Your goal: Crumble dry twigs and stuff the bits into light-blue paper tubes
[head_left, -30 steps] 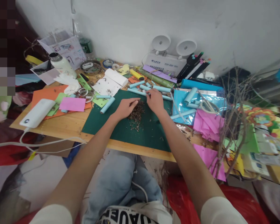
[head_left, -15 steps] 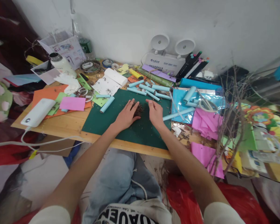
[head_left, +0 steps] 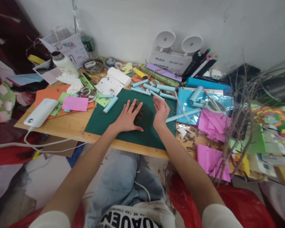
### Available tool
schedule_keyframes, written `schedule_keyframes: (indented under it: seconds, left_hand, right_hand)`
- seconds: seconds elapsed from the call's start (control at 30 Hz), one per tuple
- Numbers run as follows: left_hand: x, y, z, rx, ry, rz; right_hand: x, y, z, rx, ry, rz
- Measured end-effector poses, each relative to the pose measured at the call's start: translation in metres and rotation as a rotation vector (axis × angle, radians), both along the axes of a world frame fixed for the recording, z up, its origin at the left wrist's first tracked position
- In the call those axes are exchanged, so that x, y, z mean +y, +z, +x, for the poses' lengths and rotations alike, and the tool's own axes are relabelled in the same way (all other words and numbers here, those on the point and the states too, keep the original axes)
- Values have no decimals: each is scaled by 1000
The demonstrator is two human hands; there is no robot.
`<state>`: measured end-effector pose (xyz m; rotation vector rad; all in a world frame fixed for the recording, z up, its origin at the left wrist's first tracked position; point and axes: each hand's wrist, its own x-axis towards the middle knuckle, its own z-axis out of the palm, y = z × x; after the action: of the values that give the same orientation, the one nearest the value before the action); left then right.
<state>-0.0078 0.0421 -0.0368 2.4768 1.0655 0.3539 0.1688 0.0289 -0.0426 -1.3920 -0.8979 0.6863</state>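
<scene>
Dry brown bits [head_left: 139, 114] heaped on green mat [head_left: 154, 139] — mat probably there to catch crumbs; left hand [head_left: 127, 119] spread over heap's left side, right hand [head_left: 161, 113] loosely cupped just right of it, maybe as a side stop — vs half a second ago, left fingers splayed wider, right uncurled

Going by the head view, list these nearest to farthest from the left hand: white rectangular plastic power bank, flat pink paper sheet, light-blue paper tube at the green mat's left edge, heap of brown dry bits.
1. Heap of brown dry bits: at the left hand's right side
2. Light-blue tube: just left
3. Pink sheet: farther left
4. White power bank: farthest left
</scene>
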Motion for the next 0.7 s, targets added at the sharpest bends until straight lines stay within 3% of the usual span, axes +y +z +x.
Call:
schedule_keyframes:
  seconds: [0.1, 0.2, 0.33, 0.47, 0.6, 0.7]
  left_hand:
    - [12, -6, 21, -58, 78, 34]
    - [22, -10, 39, -204, 115, 16]
    - [19, -11, 37, -532, 253, -153]
    - [9, -7, 9, -743, 369, -271]
    - [-2, 1, -15, -628, 258, -251]
    - [-9, 5, -18, -342, 173, -112]
  right_hand:
    - [-36, 0, -4, -108, -77, -1]
    - [-45, -4, -32, -186, -76, 2]
    - [-3, -12, -54, -223, -108, -2]
    - [42, -16, -31, -255, -6, 72]
    - [48, -14, -1, -68, 208, -5]
    - [37, -12, 1, -89, 384, -4]
